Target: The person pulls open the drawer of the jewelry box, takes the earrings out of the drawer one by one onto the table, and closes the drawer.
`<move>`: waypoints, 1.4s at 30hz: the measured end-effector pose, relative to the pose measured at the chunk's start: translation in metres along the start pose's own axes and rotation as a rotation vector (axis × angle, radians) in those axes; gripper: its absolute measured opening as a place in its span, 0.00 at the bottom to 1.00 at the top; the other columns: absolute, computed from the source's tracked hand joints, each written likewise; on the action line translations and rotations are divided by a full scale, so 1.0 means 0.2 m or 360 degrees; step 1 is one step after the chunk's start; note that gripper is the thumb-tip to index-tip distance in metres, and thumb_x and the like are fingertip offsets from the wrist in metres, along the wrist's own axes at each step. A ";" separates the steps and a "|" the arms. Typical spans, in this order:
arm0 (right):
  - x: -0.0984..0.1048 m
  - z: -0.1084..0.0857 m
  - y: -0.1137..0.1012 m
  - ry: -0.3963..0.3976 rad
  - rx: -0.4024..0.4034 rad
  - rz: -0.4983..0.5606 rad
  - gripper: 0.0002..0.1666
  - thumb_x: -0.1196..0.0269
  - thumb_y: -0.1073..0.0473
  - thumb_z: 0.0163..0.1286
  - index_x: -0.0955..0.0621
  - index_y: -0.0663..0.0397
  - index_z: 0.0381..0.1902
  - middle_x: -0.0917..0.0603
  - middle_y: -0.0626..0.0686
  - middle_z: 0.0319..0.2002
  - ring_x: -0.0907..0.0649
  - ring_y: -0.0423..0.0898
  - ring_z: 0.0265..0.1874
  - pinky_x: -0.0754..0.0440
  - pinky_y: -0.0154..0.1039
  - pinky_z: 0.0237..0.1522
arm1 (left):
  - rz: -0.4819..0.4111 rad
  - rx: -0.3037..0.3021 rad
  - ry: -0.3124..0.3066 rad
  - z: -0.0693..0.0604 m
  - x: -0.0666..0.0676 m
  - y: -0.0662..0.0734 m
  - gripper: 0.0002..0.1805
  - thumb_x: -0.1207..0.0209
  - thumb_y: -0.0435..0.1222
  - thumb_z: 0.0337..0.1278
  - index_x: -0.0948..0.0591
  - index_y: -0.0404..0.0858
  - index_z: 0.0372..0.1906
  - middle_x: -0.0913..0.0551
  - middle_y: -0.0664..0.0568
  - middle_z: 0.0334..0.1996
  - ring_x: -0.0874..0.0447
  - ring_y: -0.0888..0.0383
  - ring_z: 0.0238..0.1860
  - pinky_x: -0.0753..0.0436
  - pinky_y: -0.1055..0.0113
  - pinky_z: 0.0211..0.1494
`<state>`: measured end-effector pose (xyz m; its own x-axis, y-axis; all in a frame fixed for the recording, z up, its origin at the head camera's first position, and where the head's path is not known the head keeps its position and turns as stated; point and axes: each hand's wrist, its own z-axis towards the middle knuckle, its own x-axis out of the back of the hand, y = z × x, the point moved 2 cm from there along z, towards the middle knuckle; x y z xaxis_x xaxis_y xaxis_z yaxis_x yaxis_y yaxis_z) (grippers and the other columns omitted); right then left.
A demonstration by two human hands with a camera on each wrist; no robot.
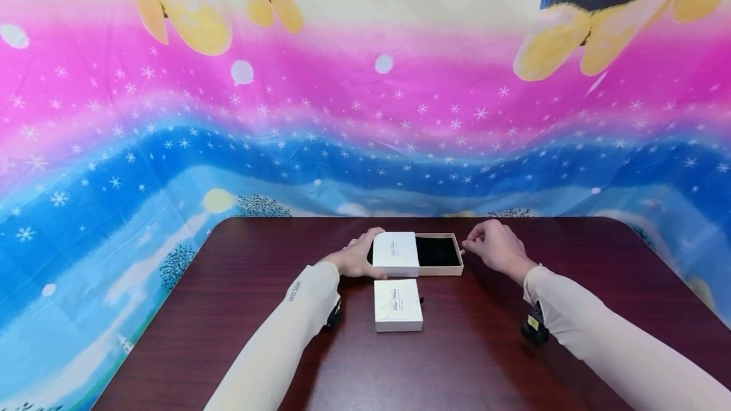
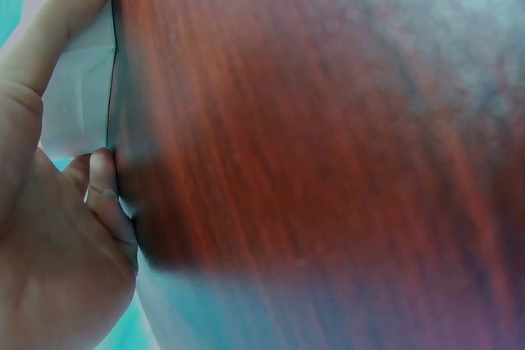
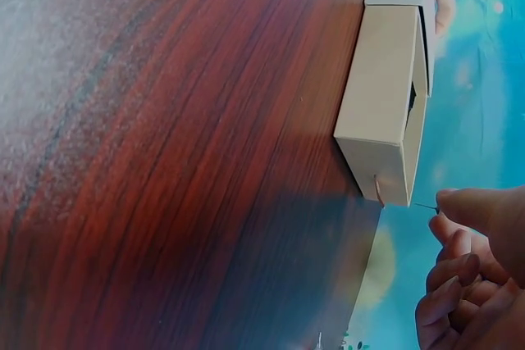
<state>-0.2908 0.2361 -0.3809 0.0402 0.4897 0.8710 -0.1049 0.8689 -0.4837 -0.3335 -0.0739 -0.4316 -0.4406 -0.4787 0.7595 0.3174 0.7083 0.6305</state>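
Observation:
A white sliding gift box (image 1: 395,254) lies near the table's far side, its cream drawer (image 1: 459,268) pulled out to the right, showing a black lining (image 1: 437,252). My left hand (image 1: 358,255) grips the left end of the sleeve, thumb on the near side and fingers behind. Just off the drawer's right end, my right hand (image 1: 495,245) pinches a thin dark strand-like thing (image 3: 425,206) between thumb and forefinger; its kind is too small to tell. A small brown ribbon tab (image 3: 378,190) shows on the drawer's end. Closer to me sits a smaller white box (image 1: 398,305).
The dark red wooden table (image 1: 274,360) has its far edge against a printed cloth backdrop (image 1: 365,113). A small black tab (image 1: 422,300) sticks out of the smaller box's right side.

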 end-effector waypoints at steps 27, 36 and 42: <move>0.00 -0.01 0.06 0.0026 -0.0021 -0.0027 0.11 0.35 0.52 0.69 0.10 0.53 0.36 0.14 0.48 0.28 0.23 0.46 0.27 0.31 0.40 0.25 | -0.0003 0.0005 -0.0008 -0.01 0.00 0.00 0.58 0.25 0.47 0.48 0.49 0.48 0.79 0.34 0.44 0.71 0.37 0.44 0.67 0.37 0.46 0.72; 0.01 -0.01 0.07 0.0020 -0.0030 -0.0031 0.13 0.36 0.53 0.70 0.10 0.55 0.39 0.13 0.49 0.29 0.23 0.46 0.28 0.31 0.40 0.25 | -0.0014 0.0008 -0.0009 -0.01 0.00 0.01 0.58 0.25 0.47 0.48 0.49 0.48 0.79 0.35 0.44 0.72 0.38 0.43 0.68 0.38 0.46 0.73; 0.02 -0.02 0.09 0.0018 -0.0032 -0.0039 0.13 0.36 0.52 0.70 0.10 0.54 0.37 0.13 0.50 0.30 0.23 0.46 0.27 0.31 0.40 0.25 | -0.0015 0.0009 0.0000 -0.01 0.00 0.00 0.59 0.25 0.47 0.48 0.50 0.47 0.79 0.35 0.44 0.72 0.38 0.43 0.68 0.38 0.45 0.72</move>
<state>-0.2891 0.2547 -0.3859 0.0539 0.4689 0.8816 -0.0836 0.8819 -0.4640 -0.3325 -0.0744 -0.4306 -0.4434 -0.4852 0.7537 0.3085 0.7068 0.6365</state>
